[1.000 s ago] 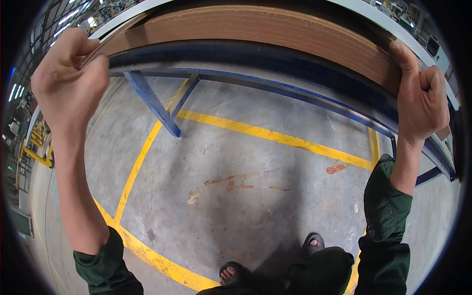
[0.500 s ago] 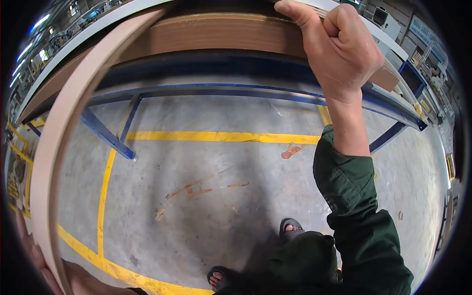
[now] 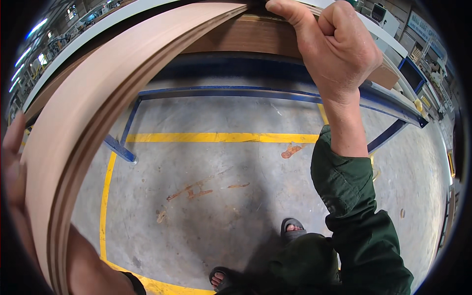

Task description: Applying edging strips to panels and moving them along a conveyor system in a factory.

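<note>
A long, pale wooden board point(image 3: 93, 108) with a striped, layered edge runs from the lower left up toward the bench. My left hand point(image 3: 15, 177) is wrapped around its near end at the left rim, partly hidden behind it. The far end reaches a dark gap at the top, close to my right thumb. My right hand point(image 3: 341, 49) is closed at the bench's front edge, thumb stretched to the left. What its curled fingers grip, if anything, is hidden. Reddish-brown wood point(image 3: 250, 37) lies along the bench front between my hands.
The bench has a blue metal frame point(image 3: 231, 91) with legs standing on the grey floor point(image 3: 236, 162). Yellow floor lines point(image 3: 216, 137) run below it. My sandalled feet point(image 3: 293, 227) are near the lower edge. Machines and shelving point(image 3: 386, 19) stand farther back at right.
The board has tilted and swung to the right, so its broad face and layered edge show. My left hand has risen along with it. My right hand has shifted slightly left.
</note>
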{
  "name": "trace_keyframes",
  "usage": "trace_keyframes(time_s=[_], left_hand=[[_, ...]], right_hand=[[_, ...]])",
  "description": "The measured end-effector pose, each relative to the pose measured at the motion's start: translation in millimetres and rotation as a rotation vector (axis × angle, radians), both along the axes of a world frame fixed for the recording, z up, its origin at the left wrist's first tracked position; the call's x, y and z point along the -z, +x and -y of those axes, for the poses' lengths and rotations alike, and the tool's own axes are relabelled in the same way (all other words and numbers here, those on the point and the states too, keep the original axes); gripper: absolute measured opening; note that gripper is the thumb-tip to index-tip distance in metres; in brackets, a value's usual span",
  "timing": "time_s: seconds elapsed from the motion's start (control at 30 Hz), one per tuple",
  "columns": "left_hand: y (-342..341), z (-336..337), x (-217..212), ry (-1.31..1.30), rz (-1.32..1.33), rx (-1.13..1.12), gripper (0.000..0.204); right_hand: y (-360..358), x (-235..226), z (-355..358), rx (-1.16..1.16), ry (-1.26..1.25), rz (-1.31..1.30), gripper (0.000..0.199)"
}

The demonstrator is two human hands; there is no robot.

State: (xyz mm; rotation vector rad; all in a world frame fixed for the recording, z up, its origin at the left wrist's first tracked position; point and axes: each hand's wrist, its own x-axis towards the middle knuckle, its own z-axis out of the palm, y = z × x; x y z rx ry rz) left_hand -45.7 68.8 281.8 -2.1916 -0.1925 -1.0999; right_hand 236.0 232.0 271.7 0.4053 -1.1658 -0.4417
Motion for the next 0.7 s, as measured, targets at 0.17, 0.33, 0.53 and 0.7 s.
trace_keyframes(time_s=[0.17,0.33,0.53,0.7], left_hand=[[7,-5,0,-0.102,-0.065,0.051,0.024],[16,-2,-5,-0.180,-0.123,0.104,0.024],[50,-5,20,-0.002,0.070,0.010,0.020],[70,-19,40,0.367,0.419,-0.139,0.017]], right_hand=[[16,9,48,1.108,-0.415,0.051,0.067],[26,8,22,0.573,-0.033,0.031,0.052],[40,10,39,1.149,-0.265,0.124,0.058],[41,11,35,1.168,-0.248,0.150,0.057]])
